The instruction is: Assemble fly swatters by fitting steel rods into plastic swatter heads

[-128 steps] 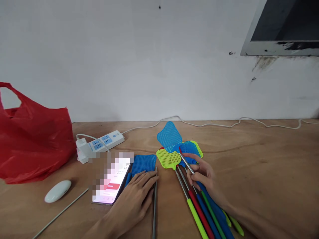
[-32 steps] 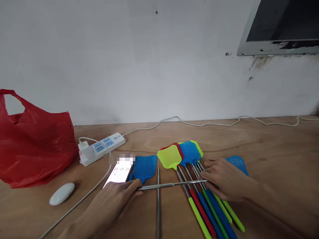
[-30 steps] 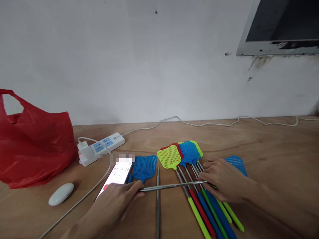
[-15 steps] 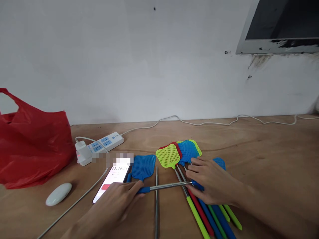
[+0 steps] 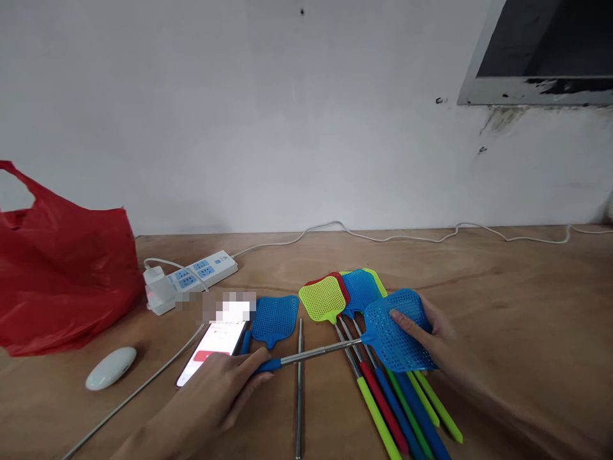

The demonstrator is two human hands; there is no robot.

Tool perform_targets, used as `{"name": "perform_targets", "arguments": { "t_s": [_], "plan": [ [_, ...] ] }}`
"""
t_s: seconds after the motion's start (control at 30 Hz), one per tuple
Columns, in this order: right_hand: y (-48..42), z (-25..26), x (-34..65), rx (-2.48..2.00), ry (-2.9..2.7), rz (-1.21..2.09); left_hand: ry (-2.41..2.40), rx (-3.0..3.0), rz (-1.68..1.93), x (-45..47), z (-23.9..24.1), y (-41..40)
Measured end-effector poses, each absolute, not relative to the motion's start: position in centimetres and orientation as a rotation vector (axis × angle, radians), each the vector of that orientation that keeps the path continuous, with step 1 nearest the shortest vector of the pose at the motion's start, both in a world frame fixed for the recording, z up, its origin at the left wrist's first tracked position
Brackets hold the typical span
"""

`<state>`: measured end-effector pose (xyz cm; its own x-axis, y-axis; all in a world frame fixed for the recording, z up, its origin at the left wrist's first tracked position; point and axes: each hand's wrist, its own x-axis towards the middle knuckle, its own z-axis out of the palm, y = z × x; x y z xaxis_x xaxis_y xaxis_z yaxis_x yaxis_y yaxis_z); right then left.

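Note:
A blue fly swatter [image 5: 396, 332] with a metal shaft is held slantwise above the table by both hands. My left hand [image 5: 230, 383] is closed round its blue handle. My right hand [image 5: 435, 332] grips the perforated head at its right side, thumb on top and fingers behind. Below the head lies a fanned pile of fly swatters, among them a yellow-green swatter [image 5: 324, 299] and another blue swatter [image 5: 360, 291]. Under the held shaft, a bare metal rod [image 5: 299, 402] lies on the table. Beyond my left hand is a loose blue swatter head [image 5: 274, 318].
A lit phone [image 5: 215, 345] lies beside my left hand. Farther left are a white rounded object [image 5: 111, 368], a white power strip [image 5: 211, 269] with a plugged-in charger, and a red plastic bag [image 5: 71, 275]. A thin white cable [image 5: 393, 239] runs along the wall.
My right hand has moved from the swatter's neck out to the right edge of its head. The head now shows its broad face. My left hand keeps its hold on the handle.

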<state>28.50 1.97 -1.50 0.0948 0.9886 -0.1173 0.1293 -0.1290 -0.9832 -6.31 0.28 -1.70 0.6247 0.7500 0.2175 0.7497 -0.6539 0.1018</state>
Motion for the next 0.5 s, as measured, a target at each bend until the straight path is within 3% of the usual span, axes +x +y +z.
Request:
{"name": "perform_targets", "arguments": {
  "t_s": [0.3,0.5],
  "plan": [
    [2.0,-0.4,28.0,-1.475,-1.162,1.161,1.262,2.782,0.336,-5.7,-2.0,0.7],
    [3.4,-0.8,29.1,-1.42,-1.36,0.936,1.31,2.77,0.265,-5.1,-1.5,0.9]
  ]
}}
